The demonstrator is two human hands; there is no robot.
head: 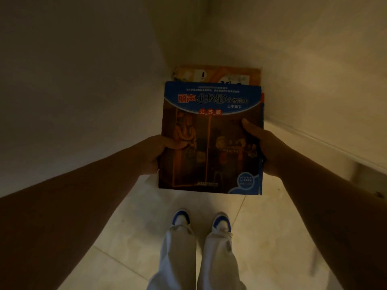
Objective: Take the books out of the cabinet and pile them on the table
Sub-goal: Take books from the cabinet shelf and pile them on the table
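Pale tiled floor [261,237] under me, dimly lit.
I see large glossy tiles with thin grout lines running up to the walls. My two blue-and-white shoes [181,218] stand on it side by side, toes pointing toward the corner.

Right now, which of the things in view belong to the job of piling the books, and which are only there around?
Belong to the job:
- blue book, top of the held stack
- orange book, its far end showing beyond the blue one
- left hand, gripping the stack's left edge
- right hand, gripping the right edge

Only there:
- tiled floor
- shoes
- walls
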